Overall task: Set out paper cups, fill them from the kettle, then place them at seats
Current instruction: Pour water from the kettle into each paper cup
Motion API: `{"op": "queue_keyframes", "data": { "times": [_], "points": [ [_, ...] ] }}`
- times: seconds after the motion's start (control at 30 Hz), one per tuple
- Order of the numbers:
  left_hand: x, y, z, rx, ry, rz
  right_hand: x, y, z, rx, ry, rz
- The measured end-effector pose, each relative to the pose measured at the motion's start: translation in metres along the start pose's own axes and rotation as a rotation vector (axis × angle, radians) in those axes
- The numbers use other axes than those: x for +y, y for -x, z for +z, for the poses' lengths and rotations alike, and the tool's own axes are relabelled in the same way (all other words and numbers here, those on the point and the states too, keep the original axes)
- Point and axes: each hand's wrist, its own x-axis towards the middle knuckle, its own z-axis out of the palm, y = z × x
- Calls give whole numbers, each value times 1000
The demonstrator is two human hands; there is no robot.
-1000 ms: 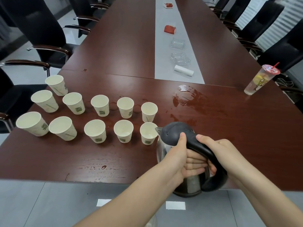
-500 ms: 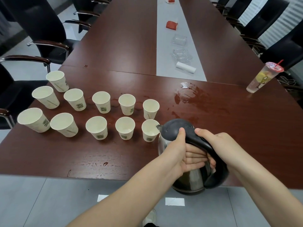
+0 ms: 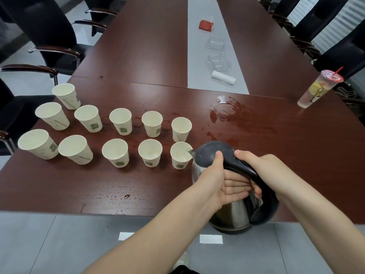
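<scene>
Several white paper cups with green print stand in two rows on the dark red table (image 3: 138, 184). The steel kettle (image 3: 231, 212) with its black lid is tilted left, its spout over the rim of the nearest right cup (image 3: 180, 158), and water runs into it. My right hand (image 3: 256, 167) grips the black handle from the right. My left hand (image 3: 219, 182) supports the kettle's side under the handle, thumb on the lid.
A puddle of water (image 3: 231, 113) lies beyond the kettle. A plastic drink cup with a red straw (image 3: 318, 89) stands at the right edge. Glass trays (image 3: 217, 61), a white roll (image 3: 223, 78) and a red item (image 3: 205, 25) sit on the grey centre strip. Black chairs (image 3: 49, 36) line both sides.
The kettle has moved left and tipped further, bringing the spout from beside the nearest right cup to over its rim. Both hands kept their hold.
</scene>
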Motion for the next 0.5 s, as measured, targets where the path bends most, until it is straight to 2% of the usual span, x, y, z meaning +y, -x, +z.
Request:
{"op": "queue_keyframes", "data": {
  "times": [0.5],
  "points": [
    [2,-3,1,-12,14,-16,-2,-5,-2,-6,66,13]
  ]
}}
